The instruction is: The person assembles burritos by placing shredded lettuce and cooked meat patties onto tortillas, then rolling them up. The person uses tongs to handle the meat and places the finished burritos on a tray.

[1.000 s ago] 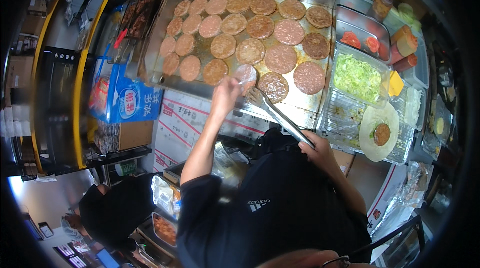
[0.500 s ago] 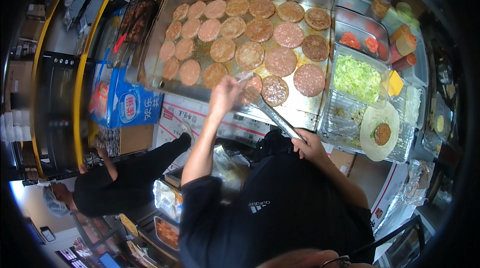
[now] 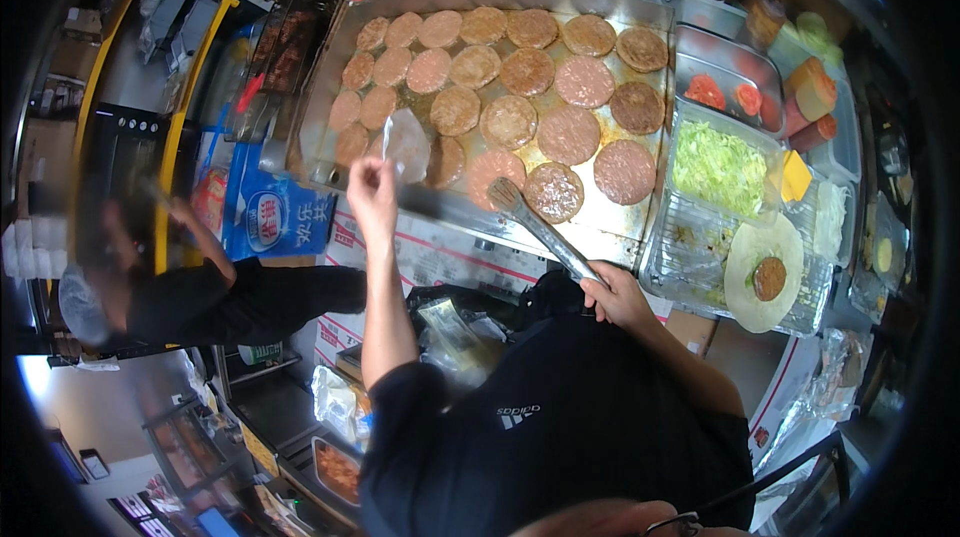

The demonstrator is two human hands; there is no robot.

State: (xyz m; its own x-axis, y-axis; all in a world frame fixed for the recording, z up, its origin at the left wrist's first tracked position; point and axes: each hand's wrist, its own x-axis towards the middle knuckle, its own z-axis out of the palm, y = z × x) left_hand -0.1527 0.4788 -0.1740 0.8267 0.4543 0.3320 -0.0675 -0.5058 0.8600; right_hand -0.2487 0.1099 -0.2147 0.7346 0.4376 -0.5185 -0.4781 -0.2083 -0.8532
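1. Pinching a clear sheet (image 3: 407, 147) in the head view, the left hand (image 3: 373, 192) is at the near left edge of the griddle (image 3: 605, 225). Its grip is closed on the sheet, which hangs above patties there.
2. The right hand (image 3: 612, 295), just off the griddle's near edge, has its grip wrapped round the tongs (image 3: 548, 237). The tongs' tips reach in over the griddle, at the side of a pink patty (image 3: 485, 172); whether they press on it, I cannot tell.
3. Patties fill the griddle in rough rows. By colour, several brown patties (image 3: 637, 109) on its right side look well along; the paler ones, many of them toward its left side, seem to have cooking left.
4. Just right of the griddle, on the counter, stand shredded lettuce (image 3: 720, 152) and a pan of tomato slices (image 3: 705, 91), with cheese (image 3: 795, 177) farther right.
5. Below those, right of the griddle's near corner, a round flatbread (image 3: 758, 315) carries one cooked patty (image 3: 770, 278). It lies open, so the filling appears begun and the folding not yet done.
6. Left of the griddle, well apart from both hands, a co-worker (image 3: 270, 299) in dark clothes stands by the shelves.
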